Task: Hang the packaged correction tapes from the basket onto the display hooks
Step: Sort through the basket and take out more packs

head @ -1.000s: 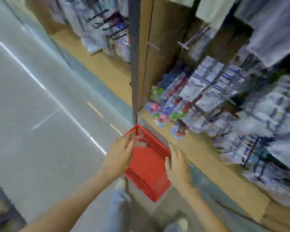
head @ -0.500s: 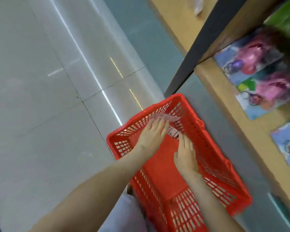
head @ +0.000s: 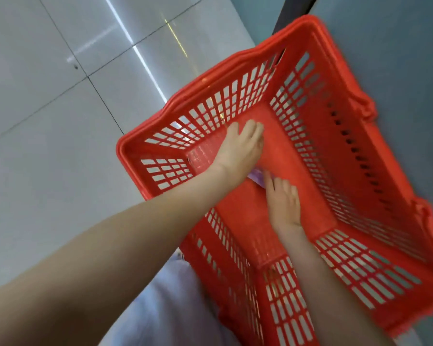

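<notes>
Red slatted plastic forms the basket (head: 318, 31), seen against a grey tiled floor (head: 48, 96), and both hands reach down to its bottom. The left hand (head: 243, 146) lies flat with its fingers straight, its heel covering most of a packaged correction tape (head: 257, 178); only a pale lilac corner shows. The right hand (head: 284, 201) is likewise spread, fingers stretched out, fingertips touching that corner.

A shop: a red plastic shopping basket (head: 335, 78) stands on glossy floor tiles (head: 48, 96).
</notes>
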`<state>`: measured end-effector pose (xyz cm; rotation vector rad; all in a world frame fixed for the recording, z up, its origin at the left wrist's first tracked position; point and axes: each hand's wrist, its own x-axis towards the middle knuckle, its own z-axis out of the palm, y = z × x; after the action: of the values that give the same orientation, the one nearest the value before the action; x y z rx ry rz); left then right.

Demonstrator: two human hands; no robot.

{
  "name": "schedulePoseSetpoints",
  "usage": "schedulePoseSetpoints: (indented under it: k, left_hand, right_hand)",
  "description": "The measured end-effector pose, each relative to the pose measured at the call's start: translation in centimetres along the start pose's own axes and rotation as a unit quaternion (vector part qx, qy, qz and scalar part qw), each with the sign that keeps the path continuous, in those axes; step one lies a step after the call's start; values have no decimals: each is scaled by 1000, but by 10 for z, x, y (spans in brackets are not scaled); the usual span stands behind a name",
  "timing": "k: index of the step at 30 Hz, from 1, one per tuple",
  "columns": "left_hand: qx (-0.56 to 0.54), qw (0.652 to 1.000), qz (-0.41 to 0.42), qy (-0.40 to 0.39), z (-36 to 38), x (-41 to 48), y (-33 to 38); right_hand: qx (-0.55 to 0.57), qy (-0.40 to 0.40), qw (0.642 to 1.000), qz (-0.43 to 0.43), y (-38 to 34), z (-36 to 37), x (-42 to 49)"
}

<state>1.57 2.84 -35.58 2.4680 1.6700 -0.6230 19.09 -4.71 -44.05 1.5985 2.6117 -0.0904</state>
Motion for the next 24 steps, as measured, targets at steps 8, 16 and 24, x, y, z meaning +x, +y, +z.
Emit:
schedulePoseSetpoints:
  k: [8, 16, 24]
  left_hand:
    - [49, 974, 142, -169, 31, -37, 12]
    - [71, 955, 198, -207, 63, -14, 26]
    - [-33, 988, 44, -146, 90, -9, 62]
  right_hand:
    - [110, -176, 978, 26, 14, -2, -61]
    - [264, -188, 917, 232, 32, 1, -52]
    - [281, -117, 851, 427, 17, 7, -56]
